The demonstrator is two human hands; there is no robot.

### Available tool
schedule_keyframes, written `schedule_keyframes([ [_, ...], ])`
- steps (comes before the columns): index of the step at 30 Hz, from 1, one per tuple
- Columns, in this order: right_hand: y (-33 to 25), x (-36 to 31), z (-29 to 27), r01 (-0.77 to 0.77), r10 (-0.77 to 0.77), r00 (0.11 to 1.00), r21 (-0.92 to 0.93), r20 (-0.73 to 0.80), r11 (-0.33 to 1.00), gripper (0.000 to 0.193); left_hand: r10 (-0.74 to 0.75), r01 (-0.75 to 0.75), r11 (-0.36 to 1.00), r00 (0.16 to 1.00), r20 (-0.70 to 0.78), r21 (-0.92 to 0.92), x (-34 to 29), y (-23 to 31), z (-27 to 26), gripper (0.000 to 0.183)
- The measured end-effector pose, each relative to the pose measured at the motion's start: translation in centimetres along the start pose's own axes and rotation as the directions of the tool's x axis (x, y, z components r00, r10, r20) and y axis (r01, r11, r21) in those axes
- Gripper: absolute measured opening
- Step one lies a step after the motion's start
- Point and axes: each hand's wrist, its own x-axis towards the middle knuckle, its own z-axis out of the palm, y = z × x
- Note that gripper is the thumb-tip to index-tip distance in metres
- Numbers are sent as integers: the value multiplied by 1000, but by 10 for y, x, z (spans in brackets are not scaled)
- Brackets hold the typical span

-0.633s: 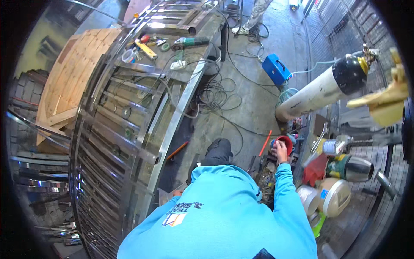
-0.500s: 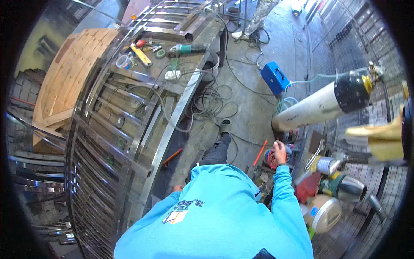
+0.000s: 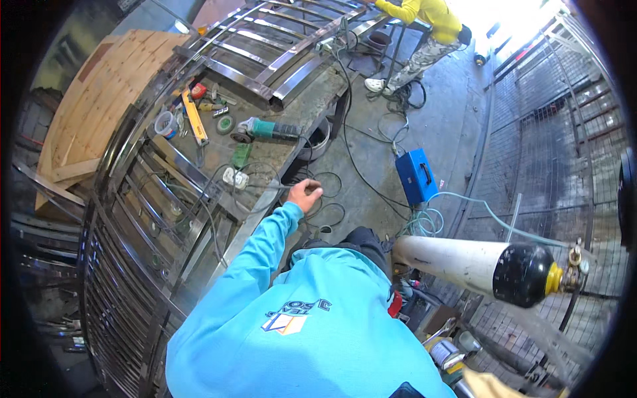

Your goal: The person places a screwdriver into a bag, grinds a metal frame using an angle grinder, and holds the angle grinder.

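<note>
My left hand [image 3: 305, 195] is raised beside the front edge of the metal workbench [image 3: 265, 199], over coiled cables [image 3: 330, 192]. Its fingers are bent and pressed together; what they hold, if anything, I cannot make out. A dark cable runs close to the hand from a white socket block [image 3: 235, 178] on the bench. Farther along the bench lies a green angle grinder [image 3: 269, 129], with a grinding disc [image 3: 225, 125] and a yellow spirit level [image 3: 194, 118] to its left. My right hand is out of view.
A blue welding machine [image 3: 417, 176] stands on the floor ahead. A white gas cylinder [image 3: 458, 262] with a black top leans across at right. Curved shiny metal railings [image 3: 126, 298] fill the left. Another person in yellow [image 3: 424, 20] bends over the bench's far end.
My left hand has come up from beside my body to the bench edge. My right hand, earlier low at right near a red round object, has left view. The view has turned and shifted forward.
</note>
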Motion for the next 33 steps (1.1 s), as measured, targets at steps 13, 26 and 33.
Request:
schedule_keyframes([
  [13,139,414,-60,127,-113,982,93,-149,988,32,-579,280,793,621,-529,-540,159,-33,44,93],
  [26,-176,672,-128,-359,300,925,282,234,890,39,-668,358,733,218,-712,-578,222,-116,-66,86],
  [33,-296,647,-27,-97,68,921,57,384,994,52,-803,381,520,-86,-589,-764,269,-130,-82,74],
])
